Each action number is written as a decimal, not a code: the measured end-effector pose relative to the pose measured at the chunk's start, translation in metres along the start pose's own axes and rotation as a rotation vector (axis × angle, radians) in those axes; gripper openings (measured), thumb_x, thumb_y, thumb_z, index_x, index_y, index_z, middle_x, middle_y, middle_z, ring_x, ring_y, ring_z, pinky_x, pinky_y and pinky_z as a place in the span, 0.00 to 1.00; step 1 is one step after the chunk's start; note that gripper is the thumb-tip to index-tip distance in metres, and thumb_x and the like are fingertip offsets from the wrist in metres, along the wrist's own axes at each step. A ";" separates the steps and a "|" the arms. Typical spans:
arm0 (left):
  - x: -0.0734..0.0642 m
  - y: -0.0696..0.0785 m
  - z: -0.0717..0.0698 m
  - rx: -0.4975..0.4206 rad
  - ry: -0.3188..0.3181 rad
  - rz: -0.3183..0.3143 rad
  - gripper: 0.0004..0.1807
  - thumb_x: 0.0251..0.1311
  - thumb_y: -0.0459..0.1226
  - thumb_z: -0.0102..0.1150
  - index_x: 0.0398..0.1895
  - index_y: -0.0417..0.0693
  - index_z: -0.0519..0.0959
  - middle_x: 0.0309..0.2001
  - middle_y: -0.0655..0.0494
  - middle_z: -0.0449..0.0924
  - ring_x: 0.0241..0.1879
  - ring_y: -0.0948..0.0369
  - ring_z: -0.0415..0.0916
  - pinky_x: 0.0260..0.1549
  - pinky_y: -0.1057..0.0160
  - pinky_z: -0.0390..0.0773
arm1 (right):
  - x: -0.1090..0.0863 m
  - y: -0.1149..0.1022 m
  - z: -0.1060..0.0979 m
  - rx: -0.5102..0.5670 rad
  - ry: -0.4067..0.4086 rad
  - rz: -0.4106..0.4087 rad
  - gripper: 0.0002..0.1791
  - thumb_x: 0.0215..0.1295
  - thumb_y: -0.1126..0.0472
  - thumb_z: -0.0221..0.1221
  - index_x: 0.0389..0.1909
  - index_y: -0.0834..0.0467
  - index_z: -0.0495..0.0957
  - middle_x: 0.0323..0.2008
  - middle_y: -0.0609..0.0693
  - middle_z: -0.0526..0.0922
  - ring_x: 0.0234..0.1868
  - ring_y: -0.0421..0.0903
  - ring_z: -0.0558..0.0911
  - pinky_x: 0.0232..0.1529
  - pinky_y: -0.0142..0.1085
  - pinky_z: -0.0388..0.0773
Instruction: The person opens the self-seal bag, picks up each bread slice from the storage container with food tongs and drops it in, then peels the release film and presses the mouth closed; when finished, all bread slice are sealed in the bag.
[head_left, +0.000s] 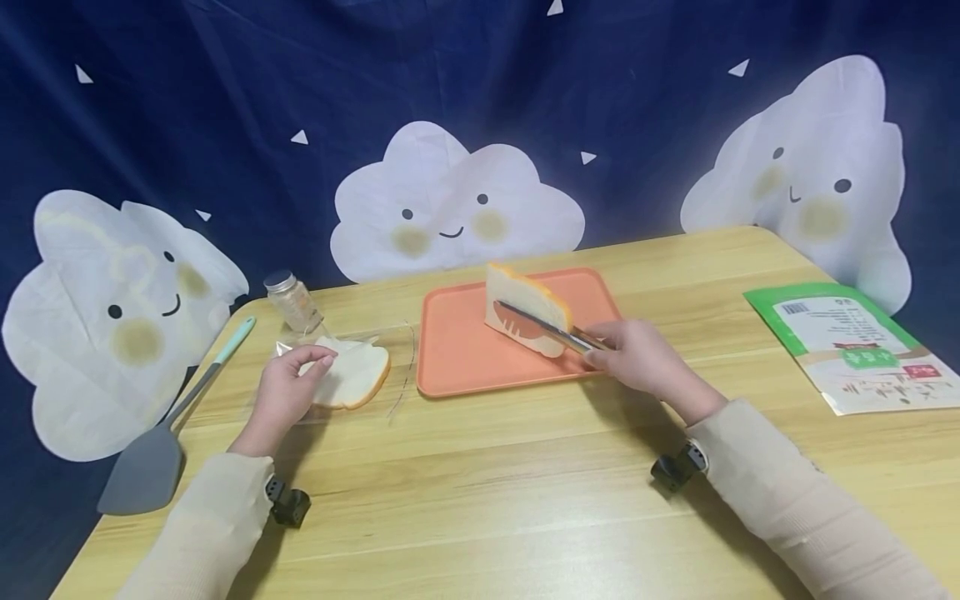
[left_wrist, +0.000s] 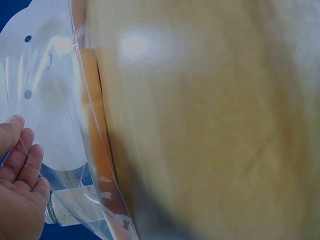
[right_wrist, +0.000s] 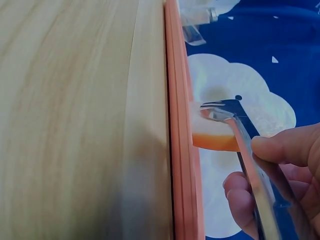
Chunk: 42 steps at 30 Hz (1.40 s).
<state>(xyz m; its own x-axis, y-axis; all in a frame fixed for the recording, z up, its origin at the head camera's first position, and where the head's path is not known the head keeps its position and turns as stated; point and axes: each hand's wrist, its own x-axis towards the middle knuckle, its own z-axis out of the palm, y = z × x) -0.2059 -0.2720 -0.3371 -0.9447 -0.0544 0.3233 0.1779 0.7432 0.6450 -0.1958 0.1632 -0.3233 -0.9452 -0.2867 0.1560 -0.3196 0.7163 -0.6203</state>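
Metal tongs (head_left: 543, 323) with fork-like tines (right_wrist: 212, 105) are held in my right hand (head_left: 637, 354), between thumb and fingers. They grip a slice of white bread (head_left: 525, 287) with an orange-brown crust, which stands on edge over the orange tray (head_left: 450, 367). Whether its lower edge touches the tray is hard to tell. On the left, my left hand (head_left: 288, 387) pinches the edge of a clear plastic bag (left_wrist: 60, 110) between thumb and fingertip. More bread (head_left: 356, 375) lies within that bag on the table.
A small lidded jar (head_left: 292, 302) stands behind the bag. At the table's left edge lies a grey spatula (head_left: 142, 467) with a mint handle. A green and white packet (head_left: 855, 350) lies at the right. Behind the table hangs a dark blue cloud-print curtain (head_left: 630, 100).
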 end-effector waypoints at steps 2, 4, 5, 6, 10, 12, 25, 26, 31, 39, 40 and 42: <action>0.000 0.000 0.000 0.005 0.001 0.006 0.09 0.63 0.33 0.53 0.38 0.35 0.80 0.47 0.36 0.78 0.51 0.44 0.72 0.50 0.46 0.68 | 0.000 0.000 0.000 0.047 -0.010 0.030 0.13 0.58 0.65 0.59 0.44 0.66 0.78 0.16 0.50 0.77 0.13 0.39 0.66 0.12 0.31 0.62; 0.000 0.000 -0.001 0.010 0.000 0.009 0.09 0.63 0.33 0.53 0.38 0.35 0.80 0.47 0.36 0.78 0.51 0.44 0.72 0.50 0.46 0.68 | 0.000 0.001 0.001 0.094 -0.022 0.061 0.16 0.58 0.66 0.58 0.46 0.68 0.76 0.21 0.54 0.81 0.13 0.39 0.69 0.12 0.31 0.63; 0.000 0.000 -0.001 0.012 -0.001 0.010 0.09 0.63 0.33 0.53 0.38 0.36 0.80 0.47 0.36 0.78 0.51 0.44 0.72 0.50 0.46 0.68 | 0.001 0.001 0.001 0.110 -0.026 0.074 0.16 0.58 0.66 0.58 0.47 0.68 0.75 0.23 0.56 0.82 0.14 0.40 0.70 0.12 0.31 0.64; 0.000 0.001 -0.001 0.014 -0.004 0.009 0.09 0.63 0.34 0.53 0.38 0.36 0.80 0.47 0.36 0.78 0.51 0.44 0.72 0.50 0.46 0.68 | 0.001 0.001 0.001 0.127 -0.031 0.085 0.16 0.59 0.66 0.57 0.47 0.68 0.75 0.24 0.57 0.82 0.14 0.40 0.71 0.12 0.31 0.65; 0.000 0.001 -0.001 0.014 -0.010 0.003 0.09 0.63 0.34 0.53 0.39 0.35 0.80 0.47 0.36 0.78 0.52 0.44 0.72 0.51 0.46 0.68 | 0.002 0.003 0.001 0.170 -0.029 0.103 0.16 0.59 0.66 0.58 0.48 0.68 0.75 0.29 0.61 0.83 0.17 0.43 0.75 0.15 0.32 0.69; 0.000 0.001 -0.001 0.009 -0.012 -0.001 0.09 0.63 0.33 0.53 0.39 0.35 0.79 0.48 0.36 0.78 0.52 0.43 0.72 0.51 0.45 0.68 | 0.002 0.003 0.001 0.190 -0.025 0.107 0.16 0.59 0.67 0.58 0.48 0.69 0.75 0.31 0.63 0.83 0.18 0.45 0.76 0.16 0.33 0.71; 0.002 0.002 -0.003 0.013 -0.033 -0.027 0.10 0.64 0.34 0.52 0.41 0.35 0.79 0.49 0.35 0.77 0.54 0.43 0.70 0.53 0.45 0.66 | 0.004 0.000 -0.004 0.254 -0.036 0.137 0.18 0.59 0.67 0.55 0.51 0.70 0.72 0.25 0.61 0.82 0.20 0.48 0.77 0.19 0.35 0.74; 0.002 0.002 -0.003 0.013 -0.032 -0.030 0.10 0.64 0.34 0.52 0.41 0.35 0.79 0.49 0.35 0.77 0.54 0.43 0.70 0.53 0.45 0.66 | 0.004 0.000 -0.004 0.256 -0.036 0.140 0.18 0.59 0.67 0.55 0.51 0.69 0.72 0.26 0.61 0.81 0.20 0.48 0.77 0.19 0.36 0.75; 0.002 0.001 -0.003 0.007 -0.019 -0.023 0.10 0.64 0.34 0.52 0.40 0.36 0.79 0.48 0.36 0.78 0.53 0.44 0.71 0.52 0.45 0.67 | 0.003 -0.004 -0.007 0.294 -0.047 0.155 0.19 0.59 0.66 0.56 0.51 0.69 0.72 0.32 0.65 0.82 0.21 0.47 0.79 0.20 0.39 0.78; 0.003 0.000 -0.001 0.004 -0.016 -0.018 0.10 0.64 0.34 0.52 0.40 0.35 0.79 0.48 0.36 0.78 0.52 0.44 0.71 0.51 0.45 0.68 | 0.002 -0.009 -0.003 0.562 -0.165 0.203 0.19 0.57 0.68 0.57 0.49 0.73 0.70 0.26 0.60 0.81 0.20 0.46 0.79 0.22 0.37 0.79; 0.003 0.000 -0.001 0.001 -0.019 -0.020 0.10 0.64 0.34 0.52 0.41 0.35 0.79 0.48 0.36 0.78 0.52 0.44 0.71 0.51 0.45 0.68 | 0.002 -0.010 -0.001 0.601 -0.184 0.204 0.20 0.57 0.68 0.57 0.50 0.74 0.70 0.25 0.58 0.80 0.19 0.46 0.78 0.21 0.36 0.78; 0.003 0.000 -0.001 -0.007 -0.024 -0.024 0.10 0.64 0.34 0.52 0.41 0.35 0.79 0.49 0.36 0.77 0.53 0.44 0.71 0.53 0.45 0.67 | 0.002 -0.011 0.001 0.670 -0.221 0.206 0.21 0.57 0.69 0.57 0.50 0.75 0.68 0.24 0.57 0.80 0.19 0.44 0.78 0.20 0.34 0.78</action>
<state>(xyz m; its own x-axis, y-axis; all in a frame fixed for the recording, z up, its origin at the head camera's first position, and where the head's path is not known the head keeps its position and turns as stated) -0.2083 -0.2727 -0.3350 -0.9552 -0.0561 0.2905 0.1566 0.7371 0.6574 -0.1939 0.1540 -0.3173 -0.9240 -0.3601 -0.1289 0.0387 0.2472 -0.9682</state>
